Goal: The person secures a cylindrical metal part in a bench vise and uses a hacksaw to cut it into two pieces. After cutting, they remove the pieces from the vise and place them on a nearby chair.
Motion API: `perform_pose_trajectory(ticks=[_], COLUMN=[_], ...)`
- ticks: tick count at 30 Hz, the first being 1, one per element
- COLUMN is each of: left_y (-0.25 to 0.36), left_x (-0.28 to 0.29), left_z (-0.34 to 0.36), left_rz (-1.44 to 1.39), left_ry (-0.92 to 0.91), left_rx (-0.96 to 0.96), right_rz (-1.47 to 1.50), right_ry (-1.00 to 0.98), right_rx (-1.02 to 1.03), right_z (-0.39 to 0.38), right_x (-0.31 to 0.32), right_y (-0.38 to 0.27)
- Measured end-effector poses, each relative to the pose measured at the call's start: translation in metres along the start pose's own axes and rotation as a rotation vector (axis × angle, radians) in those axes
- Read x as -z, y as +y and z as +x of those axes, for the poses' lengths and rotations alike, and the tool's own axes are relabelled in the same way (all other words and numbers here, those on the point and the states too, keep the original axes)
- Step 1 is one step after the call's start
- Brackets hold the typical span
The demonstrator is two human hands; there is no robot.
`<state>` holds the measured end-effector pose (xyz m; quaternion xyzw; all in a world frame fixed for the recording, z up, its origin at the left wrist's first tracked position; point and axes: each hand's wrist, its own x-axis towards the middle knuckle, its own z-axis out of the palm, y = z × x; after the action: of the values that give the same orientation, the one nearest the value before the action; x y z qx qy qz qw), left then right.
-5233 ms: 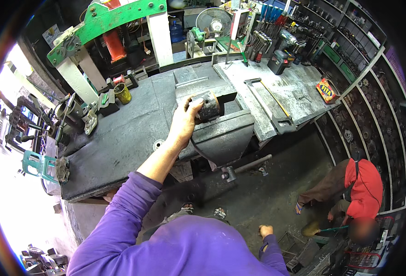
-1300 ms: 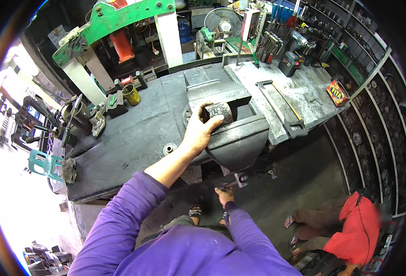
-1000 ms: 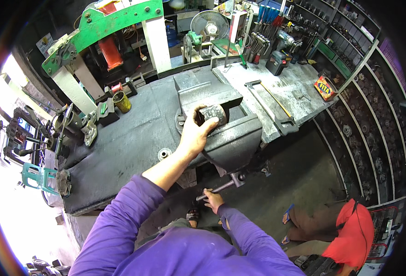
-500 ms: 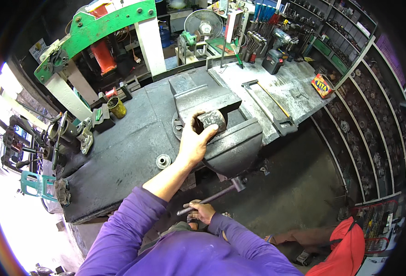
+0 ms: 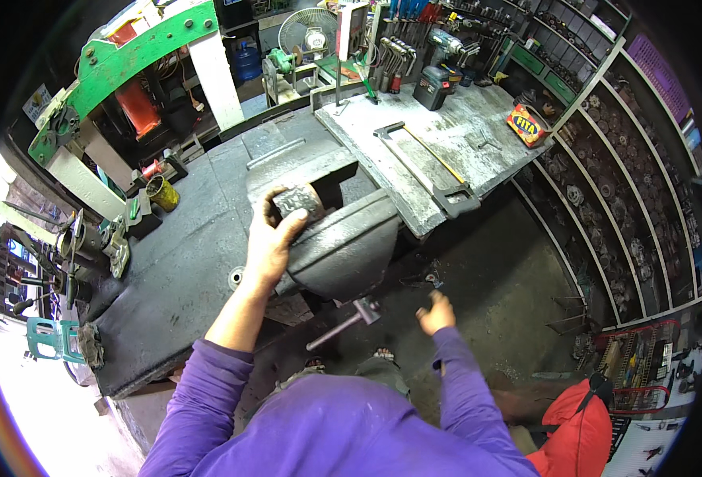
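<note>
A dark metal bench vise (image 5: 343, 246) stands at the bench's front edge. My left hand (image 5: 271, 242) is closed around a short, thick-walled metal cylinder (image 5: 299, 203) at the jaws, thumb on its near side and fingers over its far side. Whether the jaws touch the cylinder, I cannot tell. Below the vise, its sliding bar handle (image 5: 339, 327) slants down to the left with no hand on it. To the right of that handle, my right hand (image 5: 437, 314) is in the air, slightly blurred, empty, thumb and fingers apart.
A small metal ring-shaped part (image 5: 236, 276) lies left of my left wrist. A hacksaw (image 5: 426, 171), a cordless drill (image 5: 438, 75) and a red-yellow box (image 5: 526, 126) are on the pale bench top. A person in red (image 5: 577, 425) is at lower right. Parts shelves (image 5: 605, 191) line the right.
My right hand has let go of the vise handle and moved right and upward. My left hand keeps its grip on the cylinder. The whole view has shifted.
</note>
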<state>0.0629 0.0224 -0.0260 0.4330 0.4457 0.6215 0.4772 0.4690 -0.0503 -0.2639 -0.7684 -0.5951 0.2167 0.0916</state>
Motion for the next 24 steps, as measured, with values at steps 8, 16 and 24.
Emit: perform_pose_trajectory(ticks=[8, 16, 24], left_y=[0.006, 0.008, 0.008], left_x=[-0.004, -0.011, -0.01], left_z=[-0.004, -0.012, -0.011], left_rz=[0.173, 0.085, 0.039], left_ry=[0.078, 0.128, 0.138], left_rx=[0.003, 0.034, 0.068], right_rz=[-0.405, -0.661, 0.48], right_ry=[0.436, 0.394, 0.181], right_rx=[0.369, 0.572, 0.774], right_z=[0.164, 0.215, 0.147], right_x=[0.143, 0.14, 0.175], right_y=[-0.033, -0.038, -0.063])
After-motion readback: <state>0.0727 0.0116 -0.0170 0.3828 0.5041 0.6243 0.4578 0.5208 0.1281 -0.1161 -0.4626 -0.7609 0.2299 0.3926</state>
